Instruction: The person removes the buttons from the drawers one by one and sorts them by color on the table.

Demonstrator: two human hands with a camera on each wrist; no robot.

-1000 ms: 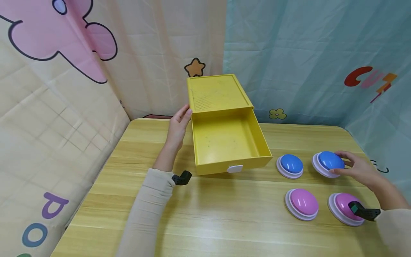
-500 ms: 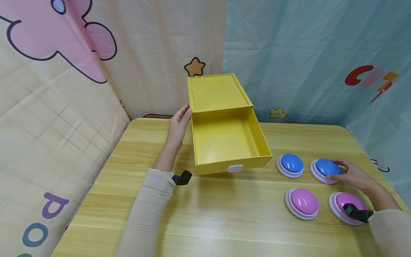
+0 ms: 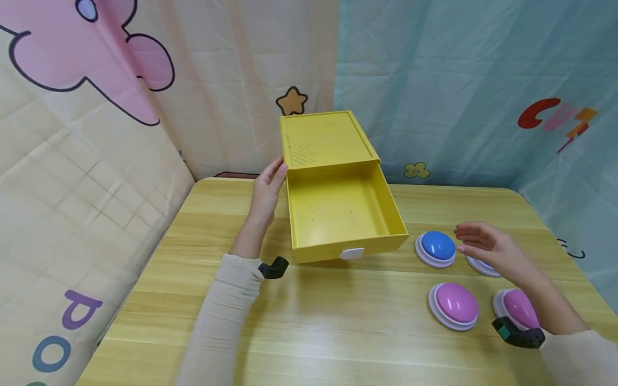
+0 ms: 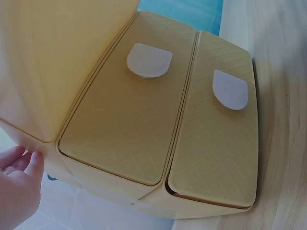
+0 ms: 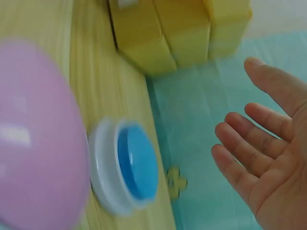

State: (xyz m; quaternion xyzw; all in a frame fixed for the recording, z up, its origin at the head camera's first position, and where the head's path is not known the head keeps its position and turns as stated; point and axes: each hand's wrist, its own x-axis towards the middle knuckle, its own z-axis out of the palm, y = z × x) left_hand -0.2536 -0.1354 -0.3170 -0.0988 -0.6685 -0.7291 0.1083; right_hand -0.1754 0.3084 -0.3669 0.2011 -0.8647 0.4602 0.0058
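Note:
A yellow drawer cabinet (image 3: 328, 138) stands at the back of the table, its top drawer (image 3: 338, 209) pulled out and bare inside. My left hand (image 3: 264, 195) touches the cabinet's left side near the front edge with its fingertips. In the left wrist view, two lower drawers (image 4: 124, 110) with white handles are closed. My right hand (image 3: 494, 249) hovers with fingers extended, holding nothing, partly covering the right blue dome button (image 3: 484, 268). To its left sits another blue dome button (image 3: 436, 246). Nearer are two pink dome buttons, the left (image 3: 455, 304) and right (image 3: 519, 308).
The wooden table (image 3: 338, 327) meets a printed curtain (image 3: 434, 80) behind it and on both sides. The white handle (image 3: 352, 253) of the pulled-out drawer projects toward the front.
My right hand has set the right blue button flat on the table, let go of it and moved left with fingers extended. The left hand and cabinet have stayed put.

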